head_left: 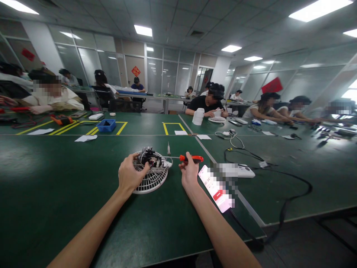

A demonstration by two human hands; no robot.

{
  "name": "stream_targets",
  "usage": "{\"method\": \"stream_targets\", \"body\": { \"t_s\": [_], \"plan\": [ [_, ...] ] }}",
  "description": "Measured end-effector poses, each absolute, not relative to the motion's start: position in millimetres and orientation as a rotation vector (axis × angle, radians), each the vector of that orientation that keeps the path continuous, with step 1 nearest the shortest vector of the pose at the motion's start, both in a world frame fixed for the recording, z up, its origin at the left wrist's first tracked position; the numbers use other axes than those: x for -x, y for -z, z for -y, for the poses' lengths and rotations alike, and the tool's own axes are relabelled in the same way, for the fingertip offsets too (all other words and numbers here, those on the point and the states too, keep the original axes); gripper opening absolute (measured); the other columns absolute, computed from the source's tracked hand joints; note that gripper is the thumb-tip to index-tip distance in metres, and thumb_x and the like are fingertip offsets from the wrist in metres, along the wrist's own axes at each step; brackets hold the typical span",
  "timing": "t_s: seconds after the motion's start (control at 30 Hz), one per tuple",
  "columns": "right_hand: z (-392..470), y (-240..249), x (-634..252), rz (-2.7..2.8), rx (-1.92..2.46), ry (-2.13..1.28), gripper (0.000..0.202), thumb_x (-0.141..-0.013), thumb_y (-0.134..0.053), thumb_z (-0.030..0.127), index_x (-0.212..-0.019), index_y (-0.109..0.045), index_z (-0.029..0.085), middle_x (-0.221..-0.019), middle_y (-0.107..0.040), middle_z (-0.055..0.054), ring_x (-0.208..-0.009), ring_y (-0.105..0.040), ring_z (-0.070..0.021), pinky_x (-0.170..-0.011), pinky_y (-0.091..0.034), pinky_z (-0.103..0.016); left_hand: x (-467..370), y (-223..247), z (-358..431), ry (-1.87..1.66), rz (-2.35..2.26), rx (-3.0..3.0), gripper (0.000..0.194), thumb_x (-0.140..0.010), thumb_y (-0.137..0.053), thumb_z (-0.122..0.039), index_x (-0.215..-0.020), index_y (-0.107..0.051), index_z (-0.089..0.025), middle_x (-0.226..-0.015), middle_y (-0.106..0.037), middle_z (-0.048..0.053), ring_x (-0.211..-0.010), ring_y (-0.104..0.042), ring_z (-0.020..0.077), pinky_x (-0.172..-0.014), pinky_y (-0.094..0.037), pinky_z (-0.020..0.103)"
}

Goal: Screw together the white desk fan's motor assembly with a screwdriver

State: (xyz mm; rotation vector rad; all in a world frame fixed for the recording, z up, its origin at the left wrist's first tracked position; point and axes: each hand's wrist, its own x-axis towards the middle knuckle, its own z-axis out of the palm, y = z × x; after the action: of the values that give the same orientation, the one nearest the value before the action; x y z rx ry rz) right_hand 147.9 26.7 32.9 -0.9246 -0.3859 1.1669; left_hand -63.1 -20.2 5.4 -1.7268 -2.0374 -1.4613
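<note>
A round white fan grille [152, 182] lies on the green table, with a dark motor assembly [147, 155] and thin wires on top of it. My left hand [132, 173] grips the motor assembly from the left, thumb in front. In my right hand [189, 170] is a screwdriver [196, 159] with a red and black handle, its shaft pointing left to the assembly's right side. Where the tip meets the assembly is too small to tell. Just behind the grille stands a small pale pointed item [169, 148].
A lit phone [216, 190] lies right of my right forearm, beside a white power strip [240, 170] and black cables [292, 175]. Further back are a blue bin [106, 125], paper pieces [86, 138] and a white cylinder [198, 116]. Several people sit around the tables.
</note>
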Motion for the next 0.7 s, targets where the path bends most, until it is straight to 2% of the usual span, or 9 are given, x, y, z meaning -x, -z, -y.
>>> {"method": "stream_targets", "body": {
  "t_s": [0.13,0.23,0.33,0.5,0.6,0.7],
  "plan": [
    [-25.2,-34.6,-149.9,0.304,0.850,-1.208,0.024,-0.074,-0.073,0.028,-0.088,-0.053,0.024,-0.071,-0.066,0.008,-0.062,-0.066,-0.0112,-0.060,-0.057,-0.025,62.5,-6.5,20.4,1.456,2.042,1.725,0.051,-0.080,-0.065,-0.055,-0.116,-0.064,-0.019,-0.107,-0.072,0.012,-0.096,-0.069,0.0308,-0.089,-0.057,0.047],
    [-25.5,-37.6,-150.3,0.323,0.844,-1.215,0.024,-0.071,-0.074,0.021,-0.085,-0.054,0.022,-0.068,-0.067,0.007,-0.063,-0.067,-0.0110,-0.064,-0.058,-0.024,61.9,-8.0,21.2,1.462,2.039,1.726,0.051,-0.080,-0.066,-0.055,-0.116,-0.064,-0.019,-0.106,-0.072,0.012,-0.094,-0.070,0.0300,-0.087,-0.057,0.046],
    [-26.3,-38.7,-149.0,0.359,0.903,-1.171,0.035,-0.069,-0.084,0.026,-0.085,-0.054,0.022,-0.059,-0.064,0.009,-0.053,-0.063,-0.0103,-0.056,-0.054,-0.022,61.6,-9.2,21.8,1.463,2.033,1.725,0.052,-0.079,-0.066,-0.055,-0.116,-0.064,-0.018,-0.105,-0.072,0.013,-0.094,-0.070,0.0300,-0.087,-0.057,0.046],
    [-25.4,-36.7,-147.8,0.390,0.915,-1.152,0.048,-0.064,-0.094,0.038,-0.082,-0.052,0.024,-0.047,-0.051,0.015,-0.038,-0.046,-0.0060,-0.047,-0.047,-0.019,61.2,-9.1,21.3,1.450,2.029,1.727,0.054,-0.079,-0.064,-0.055,-0.116,-0.064,-0.016,-0.104,-0.072,0.013,-0.094,-0.069,0.0315,-0.088,-0.057,0.048],
    [-24.8,-36.0,-148.3,0.390,0.893,-1.162,0.049,-0.064,-0.095,0.040,-0.083,-0.053,0.024,-0.048,-0.053,0.015,-0.038,-0.045,-0.0054,-0.046,-0.047,-0.019,61.3,-8.3,20.9,1.448,2.034,1.722,0.054,-0.079,-0.063,-0.055,-0.116,-0.064,-0.017,-0.105,-0.072,0.013,-0.094,-0.069,0.0311,-0.088,-0.057,0.048],
    [-25.8,-35.7,-148.5,0.370,0.895,-1.214,0.049,-0.064,-0.096,0.041,-0.082,-0.053,0.024,-0.052,-0.058,0.012,-0.042,-0.051,-0.0062,-0.047,-0.047,-0.018,61.8,-8.3,20.8,1.438,2.048,1.724,0.054,-0.079,-0.064,-0.055,-0.116,-0.064,-0.017,-0.106,-0.072,0.013,-0.095,-0.069,0.0311,-0.089,-0.057,0.048]
  ]
}}
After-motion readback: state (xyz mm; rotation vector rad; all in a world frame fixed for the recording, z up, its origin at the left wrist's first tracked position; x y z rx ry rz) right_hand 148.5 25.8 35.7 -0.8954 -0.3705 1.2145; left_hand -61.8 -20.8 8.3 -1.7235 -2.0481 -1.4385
